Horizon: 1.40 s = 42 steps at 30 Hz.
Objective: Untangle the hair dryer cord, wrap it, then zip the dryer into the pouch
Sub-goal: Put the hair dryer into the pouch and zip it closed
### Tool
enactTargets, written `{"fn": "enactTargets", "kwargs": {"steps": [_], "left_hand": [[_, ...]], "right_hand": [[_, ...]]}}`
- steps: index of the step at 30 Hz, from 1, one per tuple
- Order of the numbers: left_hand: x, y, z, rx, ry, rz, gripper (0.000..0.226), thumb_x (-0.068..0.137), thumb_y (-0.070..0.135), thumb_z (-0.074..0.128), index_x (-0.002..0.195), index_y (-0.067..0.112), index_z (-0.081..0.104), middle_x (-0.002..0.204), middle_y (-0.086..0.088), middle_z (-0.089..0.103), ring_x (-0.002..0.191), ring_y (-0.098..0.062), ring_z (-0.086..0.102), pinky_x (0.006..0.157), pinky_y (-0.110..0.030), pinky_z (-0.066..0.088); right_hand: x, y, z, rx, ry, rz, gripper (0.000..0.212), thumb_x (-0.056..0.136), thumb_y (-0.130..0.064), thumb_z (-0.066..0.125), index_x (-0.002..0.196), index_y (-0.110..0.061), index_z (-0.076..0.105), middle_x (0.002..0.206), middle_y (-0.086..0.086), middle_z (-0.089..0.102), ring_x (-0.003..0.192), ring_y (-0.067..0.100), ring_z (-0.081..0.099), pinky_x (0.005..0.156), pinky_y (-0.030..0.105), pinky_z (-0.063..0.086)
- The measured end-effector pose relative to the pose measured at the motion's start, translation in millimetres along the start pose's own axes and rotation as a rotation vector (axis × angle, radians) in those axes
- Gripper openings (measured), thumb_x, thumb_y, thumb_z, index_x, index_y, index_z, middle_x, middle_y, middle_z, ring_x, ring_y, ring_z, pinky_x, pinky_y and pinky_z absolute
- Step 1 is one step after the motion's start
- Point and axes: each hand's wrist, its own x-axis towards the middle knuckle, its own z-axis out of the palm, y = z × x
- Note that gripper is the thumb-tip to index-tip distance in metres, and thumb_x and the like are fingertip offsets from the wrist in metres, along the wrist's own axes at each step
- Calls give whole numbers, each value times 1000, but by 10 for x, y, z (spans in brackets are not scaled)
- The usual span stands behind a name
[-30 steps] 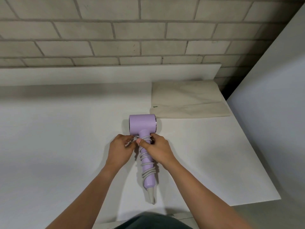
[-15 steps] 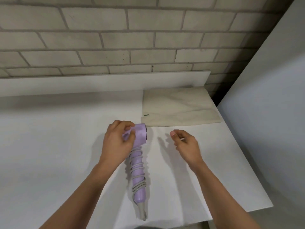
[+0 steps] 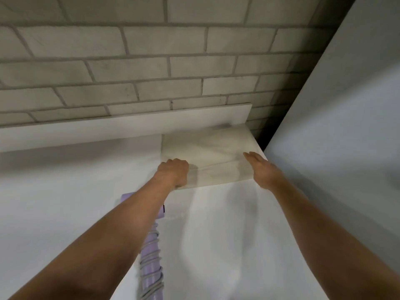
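Note:
The lilac hair dryer (image 3: 152, 254) lies on the white table (image 3: 218, 239), partly hidden under my left forearm. Its grey cord (image 3: 151, 276) is coiled around the handle. The beige fabric pouch (image 3: 212, 150) lies flat at the table's far right corner. My left hand (image 3: 173, 173) is a closed fist at the pouch's near left corner and seems to grip its edge. My right hand (image 3: 263, 169) is stretched out flat with straight fingers over the pouch's near right edge. The view is blurred by motion.
A low white ledge (image 3: 108, 131) runs along the back of the table under a grey brick wall (image 3: 151, 72). A plain white panel (image 3: 346, 126) stands along the table's right side, close to the pouch.
Both hands have left the dryer and reached forward to the pouch. The left hand let go of the dryer head, and the dryer now lies under my left forearm.

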Motion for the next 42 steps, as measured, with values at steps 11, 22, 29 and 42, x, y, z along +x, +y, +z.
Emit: {"fn": "enactTargets", "kwargs": {"steps": [11, 22, 29, 42], "left_hand": [[-157, -242, -3, -272, 399, 61, 10, 91, 26, 67, 100, 24, 72, 101, 2, 56, 103, -27, 60, 76, -37, 51], [-1376, -136, 546, -735, 756, 73, 17, 85, 14, 80, 98, 24, 77, 83, 8, 71, 78, -20, 67, 78, -31, 53], [-1738, -241, 928, -1097, 588, 31, 26, 82, -1, 79, 98, 19, 76, 95, 23, 73, 82, -2, 70, 79, -6, 50], [-1940, -177, 933, -1085, 545, 116, 33, 82, 4, 80, 101, 29, 73, 88, 5, 77, 84, -8, 73, 91, -33, 60]], "right_hand": [[-422, 433, 1, 98, 664, -39, 13, 89, -6, 74, 99, -12, 77, 110, 7, 63, 74, 36, 68, 63, 42, 59], [-1846, 497, 334, 291, 885, -41, 19, 89, 8, 73, 106, -1, 78, 103, 11, 75, 71, 10, 60, 79, -4, 38], [-2310, 555, 904, 303, 622, -61, 25, 80, 6, 83, 97, -11, 82, 96, 1, 78, 69, 12, 63, 73, 7, 49], [-2364, -975, 306, 607, 287, -162, 15, 95, -41, 72, 100, -28, 78, 99, -14, 72, 75, -4, 58, 72, 10, 39]]}}
